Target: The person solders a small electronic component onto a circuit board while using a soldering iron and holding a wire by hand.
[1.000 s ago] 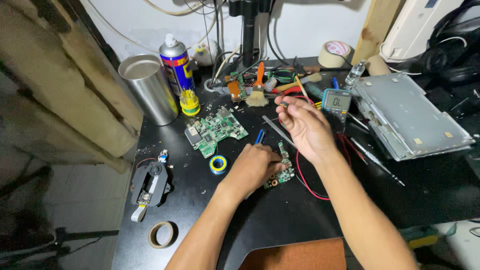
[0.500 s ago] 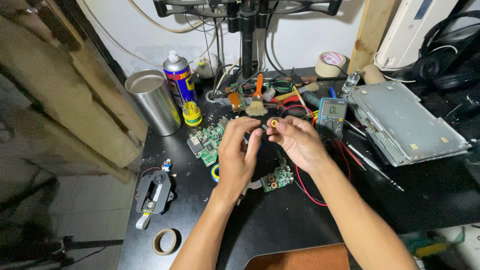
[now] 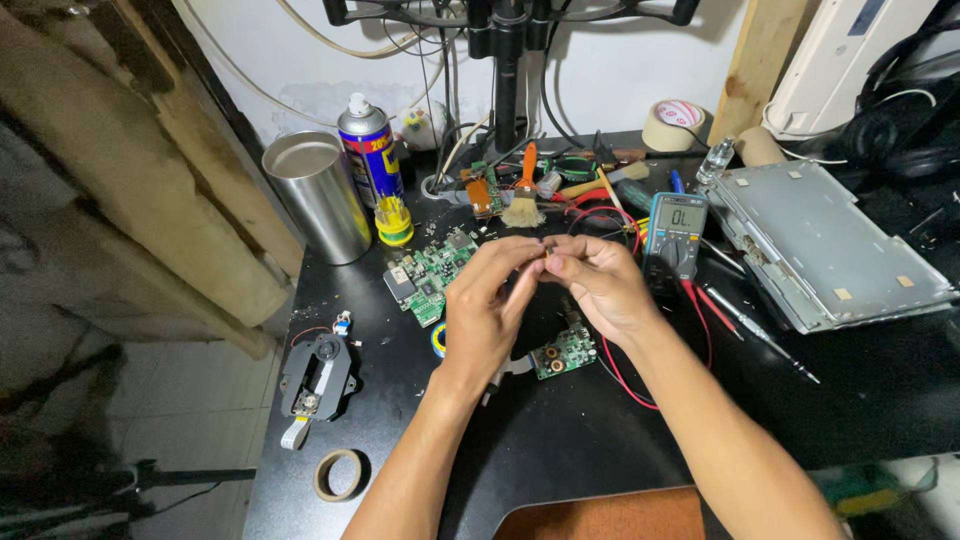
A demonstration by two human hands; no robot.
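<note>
Now my two hands have drawn together above the small green circuit board point(image 3: 565, 352), where a second ago my left hand point(image 3: 490, 305) lay down beside it and my right hand point(image 3: 600, 285) hovered open over it. Half a second ago I had a little round part between my fingertips; at this moment the fingertips of both hands are pinched against each other just beyond the board, and whatever sits between them is too small to make out. So the work looks to have gone from the board to a tiny piece held up in the air.

The board lies flat on the black bench point(image 3: 560, 450), partly under my right wrist, with red leads point(image 3: 620, 375) looping past it. Left of the board sit a roll of blue tape point(image 3: 438, 340) and a larger green board point(image 3: 430, 277); further left, a metal can point(image 3: 315, 195) and a spray can point(image 3: 370, 155). Right of the board stand a multimeter point(image 3: 678, 230) and a grey metal chassis point(image 3: 830, 240). Beyond is a white wall with hanging cables.
</note>
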